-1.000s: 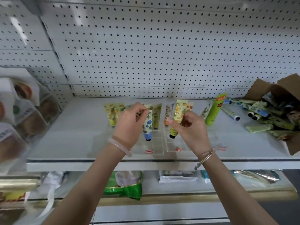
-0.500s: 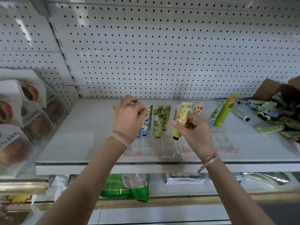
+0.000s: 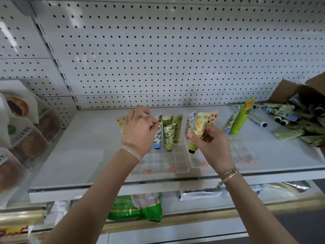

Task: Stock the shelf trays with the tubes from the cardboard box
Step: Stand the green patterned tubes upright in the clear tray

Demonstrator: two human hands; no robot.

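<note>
My right hand (image 3: 211,144) has its fingers (image 3: 191,135) curled round the middle of a yellow pineapple-print plastic tube (image 3: 199,125) with a black cap. I hold it nearly upright, cap down, with the crimped end leaning a little to the right. The cap sits at or just above a rear cell of the middle clear plastic divided tray (image 3: 195,164) on the white metal shelf (image 3: 88,147); I cannot tell if it touches. Its long axis already matches the cell, so I judge the move is straight down. My left hand (image 3: 139,128) pinches the crimped top of a white blue-flowered tube (image 3: 157,138), which stands cap-down in the left clear tray (image 3: 165,162) beside green-leaf tubes (image 3: 169,136). The brown cardboard box (image 3: 284,90) of spilled tubes lies well off to my right, nearer the right hand.
</note>
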